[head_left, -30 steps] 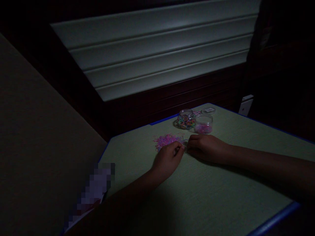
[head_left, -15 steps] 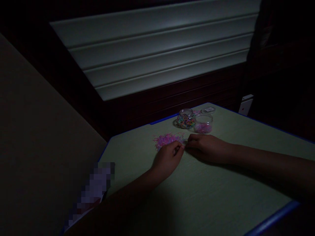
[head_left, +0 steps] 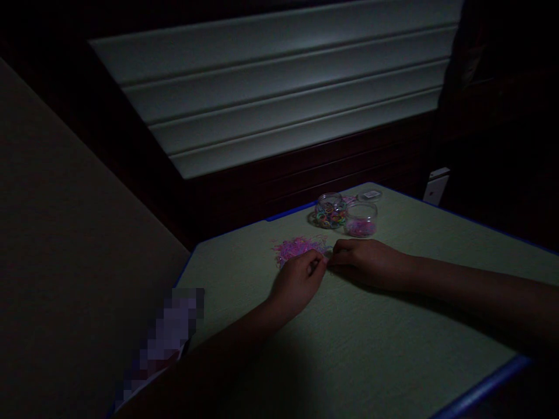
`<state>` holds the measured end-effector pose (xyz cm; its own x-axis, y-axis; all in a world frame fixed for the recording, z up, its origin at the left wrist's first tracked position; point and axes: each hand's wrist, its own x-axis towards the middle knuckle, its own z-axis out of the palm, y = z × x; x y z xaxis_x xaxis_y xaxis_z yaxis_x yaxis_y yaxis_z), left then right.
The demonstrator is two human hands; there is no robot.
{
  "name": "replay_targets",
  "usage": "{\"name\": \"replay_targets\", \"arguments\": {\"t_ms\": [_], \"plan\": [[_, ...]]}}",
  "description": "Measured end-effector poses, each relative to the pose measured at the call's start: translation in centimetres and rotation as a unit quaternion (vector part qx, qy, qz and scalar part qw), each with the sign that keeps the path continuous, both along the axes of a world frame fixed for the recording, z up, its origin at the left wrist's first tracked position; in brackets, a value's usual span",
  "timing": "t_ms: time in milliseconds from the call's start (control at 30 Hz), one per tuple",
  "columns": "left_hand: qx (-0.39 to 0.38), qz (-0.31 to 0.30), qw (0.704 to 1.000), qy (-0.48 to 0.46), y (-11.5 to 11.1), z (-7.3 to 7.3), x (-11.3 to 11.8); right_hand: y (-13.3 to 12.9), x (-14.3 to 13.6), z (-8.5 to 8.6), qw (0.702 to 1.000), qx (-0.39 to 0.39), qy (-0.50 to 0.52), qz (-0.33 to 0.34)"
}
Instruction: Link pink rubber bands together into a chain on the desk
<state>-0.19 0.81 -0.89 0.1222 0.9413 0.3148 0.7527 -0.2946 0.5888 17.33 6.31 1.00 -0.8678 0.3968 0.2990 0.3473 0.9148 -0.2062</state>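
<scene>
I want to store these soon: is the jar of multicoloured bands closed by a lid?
No, the jar of multicoloured bands stands with its mouth uncovered.

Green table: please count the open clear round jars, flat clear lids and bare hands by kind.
Open clear jars: 2 (multicolour-filled jar, pink-filled jar)
Flat clear lid: 1
Bare hands: 2 (left hand, right hand)
Total: 5

The picture is very dim. The slatted shutter point(head_left: 279, 93) at 12 o'clock is the brightest part, with a soft, pale glow. At 3 o'clock, past the green table point(head_left: 393, 326), it gets almost black. A dark shadow sits under the right hand point(head_left: 371, 263). The clear jars point(head_left: 361, 220) have small, weak shines. The tiny pink loops point(head_left: 299, 248) look fuzzy. Big blocky squares cover a spot near 8 o'clock.
</scene>
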Motion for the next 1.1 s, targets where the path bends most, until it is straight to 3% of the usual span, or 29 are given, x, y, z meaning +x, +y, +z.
{"name": "replay_targets", "arguments": {"t_ms": [1100], "plan": [[-0.007, 0.0, 1.0, -0.005, 0.05, -0.25, -0.14, 0.39, -0.16, -0.48, 0.998, -0.009, -0.016, -0.067]]}}
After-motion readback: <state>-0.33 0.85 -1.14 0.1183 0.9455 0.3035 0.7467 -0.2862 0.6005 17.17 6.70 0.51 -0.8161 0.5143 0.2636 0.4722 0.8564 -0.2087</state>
